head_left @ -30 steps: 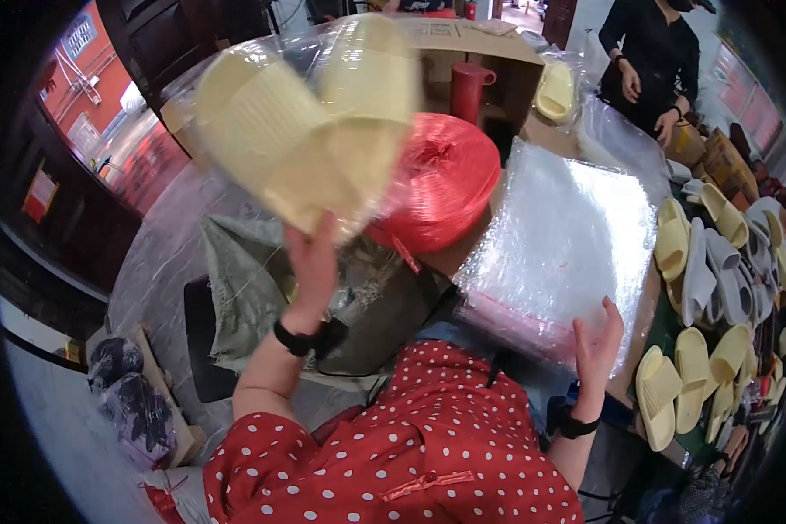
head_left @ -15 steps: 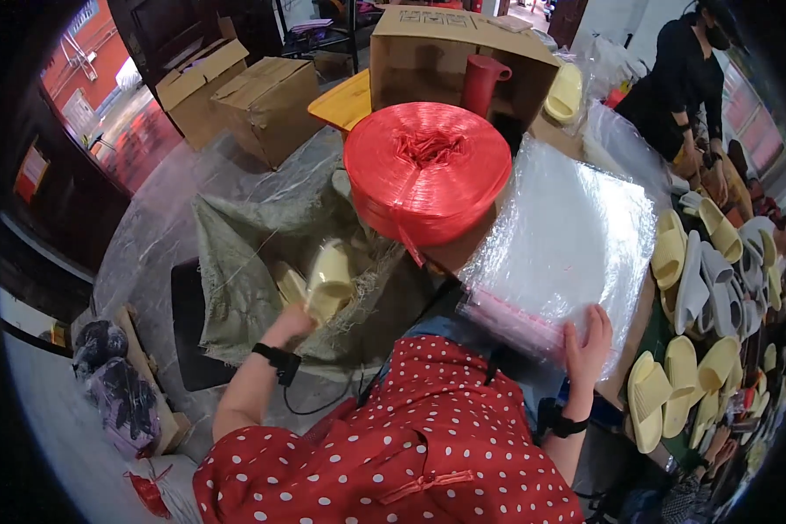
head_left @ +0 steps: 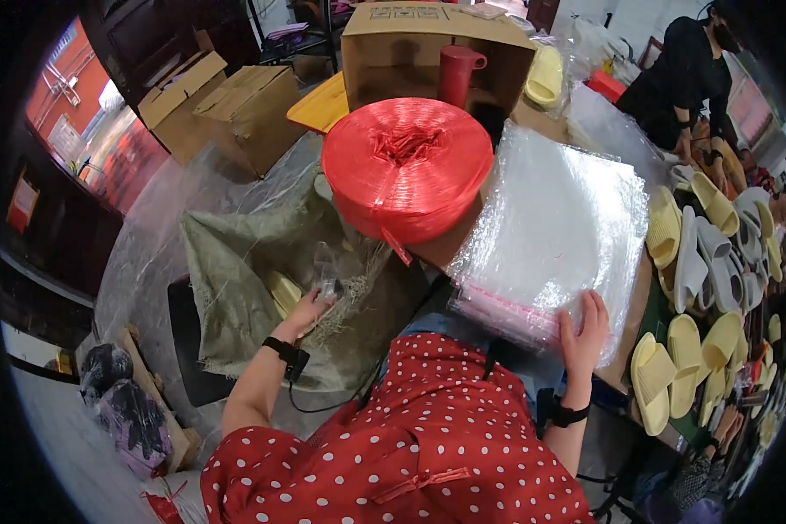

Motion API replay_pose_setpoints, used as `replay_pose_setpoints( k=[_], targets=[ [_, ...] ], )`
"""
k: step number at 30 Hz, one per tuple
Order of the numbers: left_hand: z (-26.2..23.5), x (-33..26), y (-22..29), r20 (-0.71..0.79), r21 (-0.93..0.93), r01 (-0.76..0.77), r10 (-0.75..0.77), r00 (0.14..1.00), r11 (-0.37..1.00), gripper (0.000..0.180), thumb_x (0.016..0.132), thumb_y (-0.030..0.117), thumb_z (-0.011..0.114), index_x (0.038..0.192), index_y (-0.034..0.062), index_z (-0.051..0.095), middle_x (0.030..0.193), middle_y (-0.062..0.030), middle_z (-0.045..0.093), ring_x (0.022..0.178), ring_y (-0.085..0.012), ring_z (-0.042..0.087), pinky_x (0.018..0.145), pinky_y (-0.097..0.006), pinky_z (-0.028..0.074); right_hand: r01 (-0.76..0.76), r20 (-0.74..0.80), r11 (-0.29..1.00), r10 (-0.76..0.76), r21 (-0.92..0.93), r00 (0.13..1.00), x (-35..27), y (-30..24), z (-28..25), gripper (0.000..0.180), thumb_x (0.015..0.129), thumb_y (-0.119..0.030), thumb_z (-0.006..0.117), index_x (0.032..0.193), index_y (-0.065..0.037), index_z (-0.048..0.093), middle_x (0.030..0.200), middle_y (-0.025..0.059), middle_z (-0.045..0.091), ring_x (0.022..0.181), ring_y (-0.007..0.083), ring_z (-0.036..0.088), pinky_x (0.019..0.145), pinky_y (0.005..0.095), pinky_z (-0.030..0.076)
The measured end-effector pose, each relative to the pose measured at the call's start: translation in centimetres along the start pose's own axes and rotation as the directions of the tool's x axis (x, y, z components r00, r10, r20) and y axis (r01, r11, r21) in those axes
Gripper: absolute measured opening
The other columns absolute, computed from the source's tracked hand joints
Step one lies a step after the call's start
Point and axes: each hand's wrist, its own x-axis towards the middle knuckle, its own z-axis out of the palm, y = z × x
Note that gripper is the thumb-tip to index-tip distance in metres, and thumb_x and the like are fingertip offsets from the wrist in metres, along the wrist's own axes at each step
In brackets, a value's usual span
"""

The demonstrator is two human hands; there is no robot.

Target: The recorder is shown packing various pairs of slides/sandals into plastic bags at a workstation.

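Left hand at sack; yellow slipper inside partly hidden, grip unclear.

Near and to the left of the roll, your left hand has a way down through the open mouth of the sack, but the roll's bulk bars you from reaching straight across to the far right. Directly behind the roll, the mug and carton block you, with the yellow board jutting out behind its left side. Right of the roll, your right hand can slide low over the flat bags, until slippers crowd the way farther right.
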Motion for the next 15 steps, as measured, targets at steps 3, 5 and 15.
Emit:
replay_pose_setpoints(
  k=[3,5,15],
  targets=[
    [1.1,1.2,4.9,0.061,0.016,-0.067,0.066,0.996,0.998,0.058,0.092,0.03,0.065,0.14,-0.0008,0.051,0.126,-0.0169,0.064,0.11,-0.0267,0.061,0.094,-0.035,0.047,-0.012,0.002,1.0,0.012,-0.005,1.0,-0.2,0.0,-0.1,0.054,0.085,-0.022,0.072,0.13,0.001,0.055,0.137,0.0199,0.052,0.128,0.0392,0.047,0.109,0.0473,0.036],
    [1.1,3.0,5.5,0.179,0.138,0.077,-0.101,0.979,0.987,0.049,0.095,0.031,0.061,0.134,0.0007,0.057,0.121,-0.0138,0.067,0.111,-0.0217,0.063,0.096,-0.033,0.047,0.017,-0.017,1.0,-0.017,-0.014,1.0,-0.1,-0.5,-0.2,0.053,0.085,-0.024,0.072,0.129,0.001,0.055,0.137,0.02,0.052,0.128,0.0394,0.048,0.108,0.0476,0.036],
    [7.4,4.3,6.9,0.252,-0.755,0.033,0.243,0.937,0.654,0.044,0.098,0.032,0.052,0.129,0.002,0.061,0.121,-0.0119,0.067,0.113,-0.024,0.064,0.099,-0.036,0.05,0.006,0.015,1.0,-0.006,-0.003,1.0,-0.3,-0.7,0.0,0.053,0.086,-0.024,0.071,0.13,0.0,0.054,0.138,0.0197,0.052,0.128,0.0398,0.047,0.108,0.0481,0.036]
  ],
)
